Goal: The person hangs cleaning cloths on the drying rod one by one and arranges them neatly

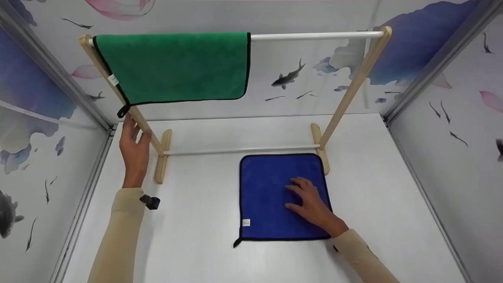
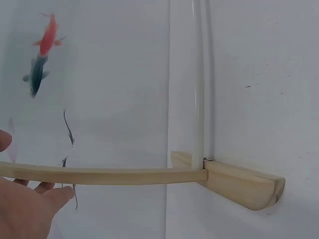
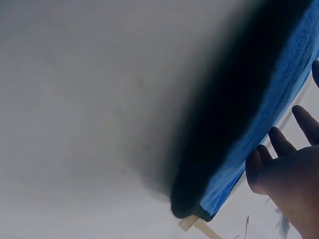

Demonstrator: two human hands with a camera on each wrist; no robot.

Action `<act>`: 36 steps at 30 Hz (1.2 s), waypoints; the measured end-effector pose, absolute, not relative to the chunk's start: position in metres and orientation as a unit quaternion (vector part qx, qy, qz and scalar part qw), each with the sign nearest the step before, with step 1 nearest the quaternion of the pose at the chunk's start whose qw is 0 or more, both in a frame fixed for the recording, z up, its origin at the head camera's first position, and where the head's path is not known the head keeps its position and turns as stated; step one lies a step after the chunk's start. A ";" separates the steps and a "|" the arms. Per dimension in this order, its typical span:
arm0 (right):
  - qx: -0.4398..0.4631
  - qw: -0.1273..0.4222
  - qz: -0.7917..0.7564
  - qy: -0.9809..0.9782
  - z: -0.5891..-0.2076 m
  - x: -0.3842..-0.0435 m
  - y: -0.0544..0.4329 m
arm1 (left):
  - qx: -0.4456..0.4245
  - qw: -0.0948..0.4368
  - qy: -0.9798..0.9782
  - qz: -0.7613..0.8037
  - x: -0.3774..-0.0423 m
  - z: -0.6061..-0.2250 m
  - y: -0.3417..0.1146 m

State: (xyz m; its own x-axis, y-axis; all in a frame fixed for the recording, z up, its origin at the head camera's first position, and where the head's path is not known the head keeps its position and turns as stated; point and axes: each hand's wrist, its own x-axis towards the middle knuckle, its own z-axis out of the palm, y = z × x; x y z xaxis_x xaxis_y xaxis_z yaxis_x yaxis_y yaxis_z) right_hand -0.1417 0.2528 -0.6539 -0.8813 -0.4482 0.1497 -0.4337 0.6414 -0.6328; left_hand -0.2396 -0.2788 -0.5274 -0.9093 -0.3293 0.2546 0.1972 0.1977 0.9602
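My left hand (image 1: 134,153) is at the wooden left post (image 1: 144,124) of a drying rack, fingers extended upward beside and partly behind it. In the left wrist view, the hand (image 2: 30,206) lies along that post (image 2: 109,176), not clenched round it; whether it touches is unclear. A green towel (image 1: 177,67) with black edging hangs over the rack's top bar, its loop just above my left fingertips. My right hand (image 1: 312,202) is spread over a blue towel (image 1: 267,196) lying flat on the white table. In the right wrist view, its fingers (image 3: 281,143) appear at the blue towel's edge (image 3: 234,159).
The white top bar (image 1: 314,36) continues right of the green towel to the right post (image 1: 353,86). A lower bar (image 1: 235,150) joins the rack's wooden feet, just behind the blue towel. Printed panels (image 1: 452,129) enclose the table (image 1: 188,236) at the back and both sides.
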 end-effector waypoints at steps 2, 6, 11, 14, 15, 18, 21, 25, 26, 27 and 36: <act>-0.233 0.018 -0.341 0.911 -0.655 -0.142 0.252 | 0.045 0.211 -0.744 -0.632 -0.237 -0.527 -0.279; -0.218 0.010 -0.331 0.918 -0.656 -0.140 0.250 | 0.042 0.218 -0.748 -0.626 -0.234 -0.526 -0.281; -0.225 -0.031 -0.300 0.927 -0.657 -0.138 0.244 | 0.043 0.215 -0.745 -0.630 -0.232 -0.527 -0.286; -0.235 -0.052 -0.283 0.929 -0.658 -0.140 0.241 | 0.045 0.214 -0.736 -0.641 -0.232 -0.527 -0.287; -0.238 -0.057 -0.281 0.928 -0.658 -0.141 0.241 | 0.046 0.213 -0.732 -0.645 -0.232 -0.527 -0.287; -0.247 -0.075 -0.287 0.922 -0.656 -0.144 0.244 | 0.041 0.202 -0.724 -0.658 -0.233 -0.525 -0.284; -0.258 -0.107 -0.308 0.909 -0.647 -0.149 0.250 | 0.032 0.189 -0.722 -0.664 -0.234 -0.522 -0.281; -0.271 -0.149 -0.337 0.889 -0.619 -0.161 0.258 | 0.029 0.182 -0.720 -0.669 -0.233 -0.516 -0.281; -0.273 -0.156 -0.341 0.886 -0.609 -0.165 0.260 | 0.031 0.180 -0.717 -0.673 -0.233 -0.515 -0.282; -0.274 -0.162 -0.346 0.883 -0.599 -0.168 0.261 | 0.035 0.177 -0.714 -0.677 -0.232 -0.514 -0.282; -0.244 -0.176 -0.356 0.885 -0.502 -0.188 0.275 | 0.052 0.160 -0.701 -0.693 -0.230 -0.510 -0.283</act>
State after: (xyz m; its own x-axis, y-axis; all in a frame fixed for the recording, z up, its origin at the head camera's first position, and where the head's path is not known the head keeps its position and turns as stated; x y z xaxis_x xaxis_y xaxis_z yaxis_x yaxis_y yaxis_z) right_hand -0.1875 0.2745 -0.5023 -0.8189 -0.3069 0.4850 -0.5573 0.6273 -0.5440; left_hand -0.2296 -0.2831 -0.5103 -0.9432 -0.2947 0.1534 0.1499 0.0347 0.9881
